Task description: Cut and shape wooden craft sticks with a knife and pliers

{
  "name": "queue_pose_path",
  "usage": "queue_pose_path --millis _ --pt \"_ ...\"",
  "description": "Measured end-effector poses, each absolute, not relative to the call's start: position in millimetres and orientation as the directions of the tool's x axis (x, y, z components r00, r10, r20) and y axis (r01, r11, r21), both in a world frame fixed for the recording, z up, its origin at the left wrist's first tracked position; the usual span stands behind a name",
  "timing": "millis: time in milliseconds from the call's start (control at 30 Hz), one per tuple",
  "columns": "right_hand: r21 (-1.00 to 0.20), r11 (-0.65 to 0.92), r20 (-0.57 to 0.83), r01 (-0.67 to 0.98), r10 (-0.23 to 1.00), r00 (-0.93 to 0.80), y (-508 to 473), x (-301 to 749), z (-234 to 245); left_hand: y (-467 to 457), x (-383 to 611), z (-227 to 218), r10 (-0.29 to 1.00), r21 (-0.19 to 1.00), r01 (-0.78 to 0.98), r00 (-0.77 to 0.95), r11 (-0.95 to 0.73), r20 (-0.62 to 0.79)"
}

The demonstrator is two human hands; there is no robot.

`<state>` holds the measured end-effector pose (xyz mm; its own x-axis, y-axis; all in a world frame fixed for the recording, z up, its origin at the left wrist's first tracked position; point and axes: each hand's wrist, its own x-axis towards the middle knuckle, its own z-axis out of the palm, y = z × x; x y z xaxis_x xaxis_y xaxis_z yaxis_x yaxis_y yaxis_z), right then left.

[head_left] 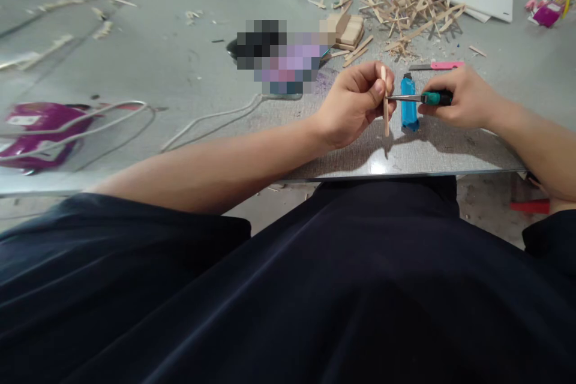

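Observation:
My left hand [355, 105] is closed around a thin wooden stick [386, 117], held upright above the grey table [180, 72]. My right hand [465, 99] grips a small tool with a green handle [436, 98]. Its metal tip points left and touches the stick about midway. A blue lighter [409, 109] lies on the table directly under the tool, between the two hands.
A heap of cut wooden sticks [409, 12] and stacked sticks [348, 31] lie behind. A pink-handled cutter [438, 65] rests near them. A magenta device [40, 132] with white cable [202, 120] sits at left. The table's front edge [405, 175] runs just below my hands.

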<state>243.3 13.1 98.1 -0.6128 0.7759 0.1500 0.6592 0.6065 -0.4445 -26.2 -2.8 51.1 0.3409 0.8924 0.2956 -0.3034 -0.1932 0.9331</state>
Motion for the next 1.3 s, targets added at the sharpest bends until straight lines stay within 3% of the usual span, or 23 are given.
queue_pose_path --millis 267,733,833,967,1133,1300 --pt "-0.493 0.660 0.211 0.568 0.723 -0.658 17 245 91 -9 -27 60 0.868 0.943 -0.325 0.443 -0.076 0.223" --pt "-0.477 0.792 0.321 0.380 0.560 -0.764 22 242 70 -28 -21 80 0.758 0.912 -0.352 0.648 0.208 0.077" --pt "-0.491 0.775 0.285 0.399 0.575 -0.767 21 241 70 -30 -21 82 0.755 0.899 -0.352 0.655 0.261 0.037" --pt "-0.457 0.811 0.354 0.365 0.542 -0.762 24 243 69 -28 -22 86 0.776 0.874 -0.358 0.630 0.329 -0.034" --pt "-0.408 0.795 0.398 0.449 0.597 -0.697 28 249 71 -21 -24 81 0.845 0.864 -0.435 0.535 0.252 0.023" --pt "-0.408 0.792 0.383 0.454 0.600 -0.702 34 252 72 -16 -25 67 0.889 0.905 -0.405 0.452 0.126 0.078"
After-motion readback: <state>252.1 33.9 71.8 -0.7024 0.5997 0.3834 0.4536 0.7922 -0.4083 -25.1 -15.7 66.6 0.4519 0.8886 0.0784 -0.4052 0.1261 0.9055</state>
